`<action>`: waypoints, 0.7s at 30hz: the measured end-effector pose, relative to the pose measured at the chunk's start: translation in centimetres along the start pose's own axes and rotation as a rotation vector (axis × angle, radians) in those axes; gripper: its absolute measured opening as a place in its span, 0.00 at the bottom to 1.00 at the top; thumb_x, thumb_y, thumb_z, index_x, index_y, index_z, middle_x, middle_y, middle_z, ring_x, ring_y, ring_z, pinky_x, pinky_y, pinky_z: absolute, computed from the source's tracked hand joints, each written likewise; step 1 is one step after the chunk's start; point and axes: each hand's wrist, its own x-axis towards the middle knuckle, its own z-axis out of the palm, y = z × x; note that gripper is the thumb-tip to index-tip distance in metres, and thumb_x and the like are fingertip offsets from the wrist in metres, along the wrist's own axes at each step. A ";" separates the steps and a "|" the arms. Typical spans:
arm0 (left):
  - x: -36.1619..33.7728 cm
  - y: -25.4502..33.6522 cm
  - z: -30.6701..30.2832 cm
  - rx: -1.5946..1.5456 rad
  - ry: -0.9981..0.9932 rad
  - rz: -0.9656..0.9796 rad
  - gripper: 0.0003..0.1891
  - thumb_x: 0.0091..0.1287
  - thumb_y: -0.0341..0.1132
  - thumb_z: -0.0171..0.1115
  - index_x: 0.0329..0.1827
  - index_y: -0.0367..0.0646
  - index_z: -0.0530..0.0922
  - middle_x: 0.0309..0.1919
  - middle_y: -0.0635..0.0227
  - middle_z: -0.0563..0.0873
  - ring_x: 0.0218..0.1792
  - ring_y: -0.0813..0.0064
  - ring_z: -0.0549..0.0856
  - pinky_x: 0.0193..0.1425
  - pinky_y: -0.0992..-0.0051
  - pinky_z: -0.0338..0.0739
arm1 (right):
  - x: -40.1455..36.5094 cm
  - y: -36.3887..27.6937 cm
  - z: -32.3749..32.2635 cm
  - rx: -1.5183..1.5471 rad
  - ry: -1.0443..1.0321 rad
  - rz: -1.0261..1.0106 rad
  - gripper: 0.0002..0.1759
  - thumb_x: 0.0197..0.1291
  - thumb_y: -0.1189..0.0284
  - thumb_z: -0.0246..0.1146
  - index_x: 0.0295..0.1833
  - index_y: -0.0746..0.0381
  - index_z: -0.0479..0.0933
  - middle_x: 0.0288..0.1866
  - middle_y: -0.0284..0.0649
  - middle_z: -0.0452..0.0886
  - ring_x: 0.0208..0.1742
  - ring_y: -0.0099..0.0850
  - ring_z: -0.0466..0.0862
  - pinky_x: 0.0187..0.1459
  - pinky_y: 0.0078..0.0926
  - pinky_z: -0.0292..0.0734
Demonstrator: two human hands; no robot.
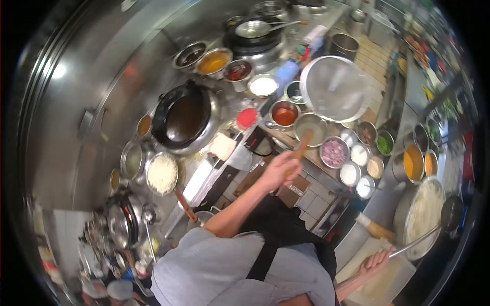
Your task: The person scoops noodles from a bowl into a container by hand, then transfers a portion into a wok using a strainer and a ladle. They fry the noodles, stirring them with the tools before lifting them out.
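My left hand (279, 171) is closed round the wooden handle (303, 145) of a round strainer (312, 127), which lies over the counter beside a bowl of red sauce (284, 114). At the lower right, my right hand (376, 263) grips the metal handle of a ladle (451, 214). The ladle's dark bowl is at the right edge of a large pot of pale contents (424, 217). Under my right forearm is a pale board or tray (403, 280).
A dark wok (186, 117) sits on the stove at the left, with a bowl of white rice-like food (162, 174) below it. Bowls of chopped purple-white food (334, 153) and green food (385, 143) stand on the counter. Two people (120, 289) are at the lower left.
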 end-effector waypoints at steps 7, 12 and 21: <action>-11.7 5.1 -13.2 -0.212 0.562 0.352 0.06 0.84 0.34 0.57 0.55 0.43 0.74 0.39 0.59 0.84 0.25 0.81 0.74 0.24 0.81 0.68 | 1.0 10.8 7.3 0.084 -0.572 0.717 0.13 0.84 0.73 0.54 0.68 0.59 0.69 0.24 0.27 0.59 0.14 0.17 0.56 0.09 0.15 0.53; -17.6 8.3 -18.7 -0.302 0.653 0.594 0.09 0.84 0.34 0.57 0.55 0.37 0.74 0.41 0.58 0.85 0.26 0.81 0.74 0.26 0.80 0.71 | -2.8 21.2 23.8 -0.672 -0.763 0.904 0.14 0.78 0.73 0.62 0.64 0.59 0.72 0.22 0.22 0.58 0.13 0.13 0.55 0.12 0.17 0.50; -24.3 10.7 -25.8 -0.295 0.818 0.738 0.12 0.84 0.32 0.56 0.63 0.35 0.74 0.47 0.62 0.82 0.36 0.77 0.80 0.34 0.77 0.77 | -7.0 51.2 36.7 -1.359 -1.414 -0.215 0.15 0.72 0.68 0.67 0.56 0.66 0.76 0.27 0.50 0.83 0.26 0.50 0.84 0.33 0.49 0.80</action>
